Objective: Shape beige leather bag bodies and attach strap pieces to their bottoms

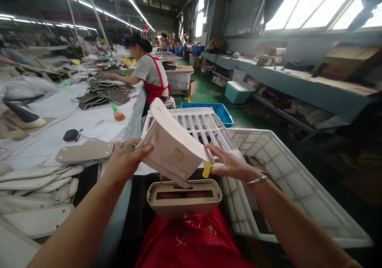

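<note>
A pale pink bag part [174, 146] with a small rectangular plate on its face is held tilted between my hands, above my lap. My left hand [131, 156] closes on its left edge, thumb on the front. At its right corner my right hand [225, 162] grips the edge between thumb and fingers. A yellow tab [207, 169] hangs at that corner, by the right fingertips. Just below the bag part, a beige bag body [185, 209] rests at my lap, with a long dark slot facing up. Whether the two pieces are joined I cannot tell.
To my left, several light strap-like panels [38, 184] lie stacked on the white-covered table [98, 119], with a glue bottle [117, 112] and dark panels [101, 93]. A white crate [298, 180] stands to my right. A co-worker [152, 69] in a red apron sits ahead.
</note>
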Available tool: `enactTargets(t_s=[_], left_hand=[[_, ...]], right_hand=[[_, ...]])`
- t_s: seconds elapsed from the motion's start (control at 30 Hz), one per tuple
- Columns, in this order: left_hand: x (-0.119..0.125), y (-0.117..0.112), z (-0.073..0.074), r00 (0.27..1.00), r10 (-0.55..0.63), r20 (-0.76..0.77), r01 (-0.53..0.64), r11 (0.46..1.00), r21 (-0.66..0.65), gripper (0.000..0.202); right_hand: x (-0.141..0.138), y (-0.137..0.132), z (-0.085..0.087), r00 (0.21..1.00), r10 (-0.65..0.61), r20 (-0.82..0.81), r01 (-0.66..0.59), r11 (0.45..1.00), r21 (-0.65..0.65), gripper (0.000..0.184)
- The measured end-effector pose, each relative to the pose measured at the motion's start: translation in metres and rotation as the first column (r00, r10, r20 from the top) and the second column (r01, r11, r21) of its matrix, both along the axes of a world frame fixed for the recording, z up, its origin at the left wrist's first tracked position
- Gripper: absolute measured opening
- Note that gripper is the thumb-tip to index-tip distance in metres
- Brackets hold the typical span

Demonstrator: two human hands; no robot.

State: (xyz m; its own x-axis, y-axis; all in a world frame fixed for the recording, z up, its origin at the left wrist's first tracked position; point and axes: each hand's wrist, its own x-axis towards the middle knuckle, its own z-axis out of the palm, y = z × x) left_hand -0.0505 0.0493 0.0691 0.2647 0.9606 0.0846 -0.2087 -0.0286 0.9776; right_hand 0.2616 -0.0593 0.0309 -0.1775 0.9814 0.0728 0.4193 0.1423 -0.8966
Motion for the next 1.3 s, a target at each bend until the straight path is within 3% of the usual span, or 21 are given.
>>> enactTargets(t_s=[0.1, 0.27, 0.47, 0.6, 0.73, 0.87, 1.03, 1.13, 1.23, 1.3], left_hand=[[-0.006, -0.025, -0.008, 0.993, 0.037, -0.111, -0.025, 0.994, 0.109, 0.030], [-0.006, -0.051, -0.017, 0.962, -0.053, -0.268, 0.099, 0.982, 0.161, 0.024], [0.001, -0.067, -0.031, 0.940, -0.166, -0.297, 0.216, 0.966, 0.145, 0.021], [-0.001, -0.069, -0.022, 0.923, -0.121, -0.366, 0.229, 0.936, 0.267, 0.019], [-0.005, -0.063, -0.018, 0.910, -0.024, -0.414, 0.173, 0.930, 0.325, 0.021], [-0.010, -0.054, -0.037, 0.888, -0.027, -0.460, 0.151, 0.960, 0.235, 0.026], [-0.017, -0.050, -0.069, 0.792, -0.159, -0.589, 0.324, 0.928, 0.186, 0.024], [-0.015, -0.046, -0.082, 0.698, -0.063, -0.713, 0.358, 0.893, 0.272, 0.020], [-0.009, -0.043, -0.093, 0.577, 0.006, -0.816, 0.502, 0.786, 0.361, 0.018], [-0.006, -0.043, -0.099, 0.515, -0.003, -0.857, 0.587, 0.730, 0.350, 0.016]], right_hand=[[-0.025, -0.014, -0.001, 0.893, -0.187, 0.409, 0.128, 0.977, 0.168, 0.096], [-0.045, -0.024, -0.016, 0.779, -0.343, 0.524, 0.214, 0.932, 0.292, 0.098], [-0.060, -0.017, -0.033, 0.809, -0.237, 0.538, 0.094, 0.956, 0.279, 0.098], [-0.064, -0.004, -0.029, 0.873, -0.159, 0.461, -0.003, 0.944, 0.331, 0.104], [-0.058, 0.003, -0.016, 0.879, -0.134, 0.457, -0.062, 0.919, 0.389, 0.079], [-0.049, -0.004, -0.012, 0.805, -0.154, 0.573, -0.074, 0.932, 0.354, 0.053], [-0.049, -0.015, -0.034, 0.718, -0.166, 0.676, -0.046, 0.958, 0.284, 0.053], [-0.051, -0.018, -0.049, 0.613, -0.262, 0.746, -0.011, 0.940, 0.340, 0.068], [-0.044, -0.025, -0.054, 0.533, -0.246, 0.809, -0.065, 0.942, 0.329, 0.080], [-0.036, -0.029, -0.053, 0.536, -0.201, 0.820, -0.101, 0.949, 0.298, 0.085]])
